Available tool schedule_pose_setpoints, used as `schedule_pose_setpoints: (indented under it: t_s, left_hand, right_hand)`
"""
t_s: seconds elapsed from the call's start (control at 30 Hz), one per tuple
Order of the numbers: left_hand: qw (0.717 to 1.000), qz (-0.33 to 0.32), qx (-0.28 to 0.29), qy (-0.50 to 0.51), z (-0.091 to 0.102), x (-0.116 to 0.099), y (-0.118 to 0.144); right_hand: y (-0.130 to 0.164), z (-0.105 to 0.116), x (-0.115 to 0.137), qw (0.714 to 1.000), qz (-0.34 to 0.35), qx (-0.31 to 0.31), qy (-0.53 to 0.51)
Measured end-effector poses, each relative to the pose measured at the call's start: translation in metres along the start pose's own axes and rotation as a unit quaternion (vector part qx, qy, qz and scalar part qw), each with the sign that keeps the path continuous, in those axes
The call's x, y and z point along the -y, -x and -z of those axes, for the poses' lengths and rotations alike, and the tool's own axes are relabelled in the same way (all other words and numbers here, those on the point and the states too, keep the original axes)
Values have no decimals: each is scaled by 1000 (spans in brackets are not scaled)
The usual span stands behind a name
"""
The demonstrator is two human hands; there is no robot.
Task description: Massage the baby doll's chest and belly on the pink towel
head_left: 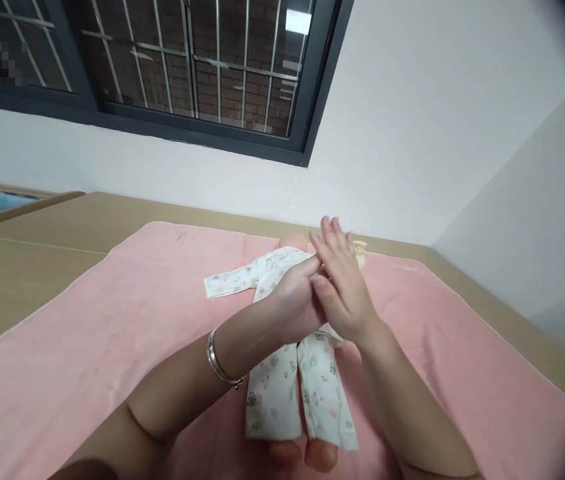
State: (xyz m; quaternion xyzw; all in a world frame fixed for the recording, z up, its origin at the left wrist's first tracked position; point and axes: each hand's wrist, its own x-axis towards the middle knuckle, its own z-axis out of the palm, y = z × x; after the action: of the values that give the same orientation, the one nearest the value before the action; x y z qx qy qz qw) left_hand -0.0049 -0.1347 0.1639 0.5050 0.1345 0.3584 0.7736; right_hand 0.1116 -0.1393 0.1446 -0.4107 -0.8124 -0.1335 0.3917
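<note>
A baby doll lies on its back in a white printed top and matching trousers. Part of its head shows at the far end, and its feet point towards me. Above its middle, my left hand, with a silver bangle on the wrist, meets my right hand palm to palm. The right hand's fingers are stretched out. On the left hand, the thumb is extended, while most fingers are hidden behind the right hand. No object shows between them.
Under the doll a pink blanket covers much of a wooden table. A small pale yellow object stands beyond my right hand, partly hidden. White walls and a barred, dark-framed window rise behind.
</note>
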Motion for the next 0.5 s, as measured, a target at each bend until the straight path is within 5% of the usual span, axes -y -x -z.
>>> schedule_pose_setpoints:
  t_s: [0.13, 0.33, 0.5]
  left_hand:
    - [983, 41, 70, 162, 7, -25, 9]
    - [982, -22, -42, 185, 32, -65, 14]
    - [986, -8, -33, 161, 38, -49, -1]
  right_hand:
    - [0, 4, -10, 998, -45, -12, 39]
    - [6, -7, 32, 999, 17, 47, 9]
    - [15, -9, 65, 986, 106, 118, -60]
